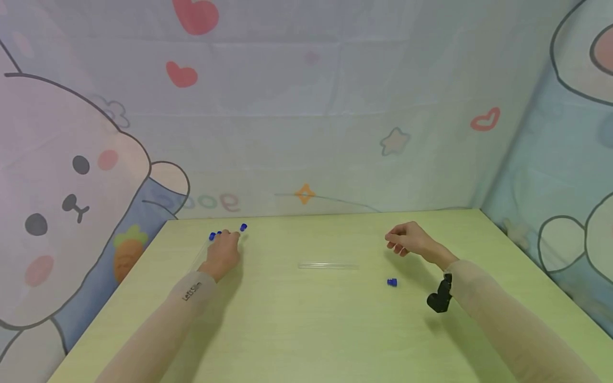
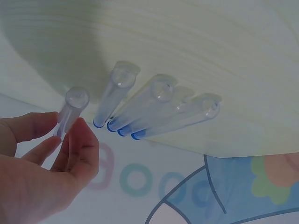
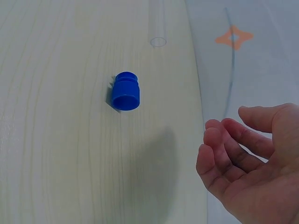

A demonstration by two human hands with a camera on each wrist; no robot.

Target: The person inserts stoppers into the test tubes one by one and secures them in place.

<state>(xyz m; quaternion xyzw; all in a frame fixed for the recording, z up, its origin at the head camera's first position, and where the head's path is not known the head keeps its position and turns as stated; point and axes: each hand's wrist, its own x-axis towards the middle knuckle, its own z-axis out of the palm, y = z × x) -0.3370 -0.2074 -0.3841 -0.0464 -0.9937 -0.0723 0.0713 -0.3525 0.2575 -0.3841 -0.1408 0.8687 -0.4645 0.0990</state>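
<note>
At the far left of the table my left hand (image 1: 222, 255) pinches a clear test tube (image 2: 74, 105) between thumb and fingers, its rounded end raised in the left wrist view. Beside it several more clear tubes (image 2: 142, 102) with blue caps lie in a fanned row. My right hand (image 1: 409, 239) hovers over the table on the right, fingers loosely curled around nothing. Closest to that hand is a loose blue cap (image 3: 126, 92) lying on its side. Left of the cap, an uncapped clear tube (image 1: 328, 265) lies across the middle of the table.
A pale wood-grain table (image 1: 306, 324) carries everything. Behind it hangs a printed cloth (image 1: 306, 106) that meets the table's far edge. A black wrist device (image 1: 440, 295) sits at my right sleeve.
</note>
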